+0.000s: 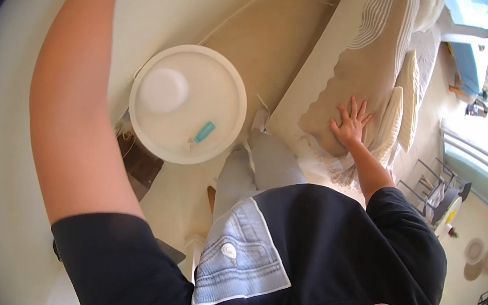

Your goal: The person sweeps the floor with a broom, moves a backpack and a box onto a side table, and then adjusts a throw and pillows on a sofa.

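Observation:
My right hand (pixel 351 126) presses flat, fingers spread, on a beige and white fringed throw (pixel 329 93) that covers a sofa (pixel 296 93). It holds nothing. Close by this hand, striped cushions (pixel 389 125) lean along the seat side. My left arm (pixel 77 129) stretches up past the top edge of the picture, so my left hand is out of view. Between the arm and the sofa stands a round white side table (pixel 216 91) with a raised rim. A white dome-shaped object (pixel 164 90) and a small teal container (pixel 204 132) are on it.
Cables and a dark brown object (pixel 142 160) lie beside the table, near the wall (pixel 155 20). My legs (pixel 273 158) stand between the table and the sofa. Farther right are grey metal-framed chairs (pixel 435 181), a round table (pixel 451 214) and bright windows (pixel 475 3).

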Demonstrator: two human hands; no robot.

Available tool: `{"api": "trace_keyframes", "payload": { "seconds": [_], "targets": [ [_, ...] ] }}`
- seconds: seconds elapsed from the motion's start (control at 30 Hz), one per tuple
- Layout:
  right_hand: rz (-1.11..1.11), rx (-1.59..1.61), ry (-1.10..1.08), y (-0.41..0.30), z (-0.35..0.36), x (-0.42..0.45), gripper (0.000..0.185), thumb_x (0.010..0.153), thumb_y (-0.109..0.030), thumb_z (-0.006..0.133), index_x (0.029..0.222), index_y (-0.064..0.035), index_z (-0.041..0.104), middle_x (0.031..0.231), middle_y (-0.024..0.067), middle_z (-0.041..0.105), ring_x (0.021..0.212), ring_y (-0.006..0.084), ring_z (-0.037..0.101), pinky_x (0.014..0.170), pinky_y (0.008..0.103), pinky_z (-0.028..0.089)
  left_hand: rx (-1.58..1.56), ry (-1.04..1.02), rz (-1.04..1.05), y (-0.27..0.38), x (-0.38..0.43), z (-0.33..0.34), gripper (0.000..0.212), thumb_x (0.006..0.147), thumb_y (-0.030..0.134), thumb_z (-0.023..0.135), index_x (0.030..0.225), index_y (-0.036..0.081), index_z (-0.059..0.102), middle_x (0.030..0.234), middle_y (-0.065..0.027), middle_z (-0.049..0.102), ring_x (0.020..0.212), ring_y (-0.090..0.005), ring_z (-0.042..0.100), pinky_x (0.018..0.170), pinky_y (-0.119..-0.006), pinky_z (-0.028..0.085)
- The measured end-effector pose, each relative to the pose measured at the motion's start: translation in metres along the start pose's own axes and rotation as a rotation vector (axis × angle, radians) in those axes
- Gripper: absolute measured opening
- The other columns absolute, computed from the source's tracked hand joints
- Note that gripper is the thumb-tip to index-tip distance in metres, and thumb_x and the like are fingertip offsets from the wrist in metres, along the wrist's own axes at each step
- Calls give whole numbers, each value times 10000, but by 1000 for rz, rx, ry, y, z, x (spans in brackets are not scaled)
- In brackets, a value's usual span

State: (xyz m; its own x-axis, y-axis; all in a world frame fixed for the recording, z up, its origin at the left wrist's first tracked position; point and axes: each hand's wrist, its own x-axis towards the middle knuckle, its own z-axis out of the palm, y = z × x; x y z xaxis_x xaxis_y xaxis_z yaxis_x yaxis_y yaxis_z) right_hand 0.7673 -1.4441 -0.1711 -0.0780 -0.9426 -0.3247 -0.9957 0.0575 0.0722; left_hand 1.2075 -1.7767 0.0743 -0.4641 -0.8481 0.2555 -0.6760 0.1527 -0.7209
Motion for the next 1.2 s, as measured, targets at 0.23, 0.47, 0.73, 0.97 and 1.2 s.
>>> {"api": "trace_keyframes", "payload": {
  "seconds": [0.23,0.47,0.73,0.97,1.2],
  "targets": [
    [81,15,-154,41,28,-1,565,671,-395,570,1196,-222,452,1416,72,100,1291,376,-33,958,642,-30,-231,-345,-274,75,42,29,821,758,527,508,1372,241,44,1440,0,-25,1316,-264,-46,1033,-532,-37],
    [251,129,112,53,49,45,624,677,-322,617,1250,-197,406,1388,86,205,1294,311,117,955,642,9,-1144,-292,-114,329,57,66,820,679,523,603,1317,114,290,1387,-191,165,1276,-368,146,969,-570,186],
    [440,421,368,92,1,164,693,696,-311,585,1316,-180,303,1401,124,161,1309,277,96,983,591,20,-1510,-687,220,452,83,-2,813,698,399,660,1306,29,265,1353,-254,202,1250,-370,223,1011,-406,232],
    [693,554,439,165,-50,240,808,667,-362,627,1345,-210,216,1402,137,135,1303,331,68,981,590,43,-1473,-983,208,459,190,-45,765,739,342,642,1303,2,254,1349,-231,233,1252,-329,244,1010,-377,236],
    [704,645,398,190,-37,248,875,611,-454,659,1339,-245,223,1386,131,171,1285,335,120,993,577,56,-1450,-799,436,481,381,-63,738,745,319,645,1294,-7,274,1341,-219,260,1248,-310,258,1008,-361,233]
  ]
}}
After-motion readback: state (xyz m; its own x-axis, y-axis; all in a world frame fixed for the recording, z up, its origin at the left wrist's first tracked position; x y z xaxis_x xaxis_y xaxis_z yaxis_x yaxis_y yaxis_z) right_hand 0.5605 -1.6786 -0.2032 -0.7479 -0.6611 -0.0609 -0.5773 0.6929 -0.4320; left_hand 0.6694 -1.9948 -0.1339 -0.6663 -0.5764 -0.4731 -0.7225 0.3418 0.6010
